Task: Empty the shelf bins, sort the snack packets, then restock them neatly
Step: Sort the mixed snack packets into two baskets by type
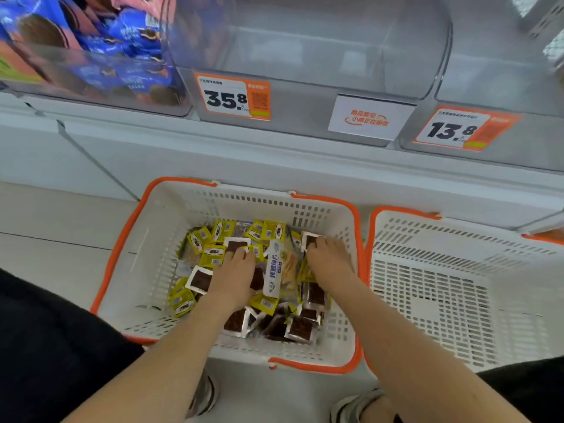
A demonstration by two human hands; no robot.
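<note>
From my remote seat, I judge the emptying done and the sorting barely begun. The middle bin (305, 41) and right bin (503, 56) are bare: clear, glossy, hard plastic with rounded corners. The left bin (91, 71) holds blue cookie bags and looks untouched.

On the floor below, the left basket (158, 239) holds all the mixed snack packets in one heap. The right basket (427, 285) just beside it has nothing in it, so no sorted pile exists and restocking is all to come. Both are stiff white plastic, slotted like a grid, with orange rims.

My left hand (235, 276) lies palm down on the heap, fingers stretched forward, the tips touching one dark packet (235, 246). My right hand (328, 261) reaches to the far right corner, fingertips over another dark packet (311, 241). Whether it pinches that one I cannot tell.

A long white pack (274, 270) lies between the hands, smooth and soft. The dark packets are flat squares with white sealed borders. The yellow packets (210, 251) are small, crinkly and shiny.
</note>
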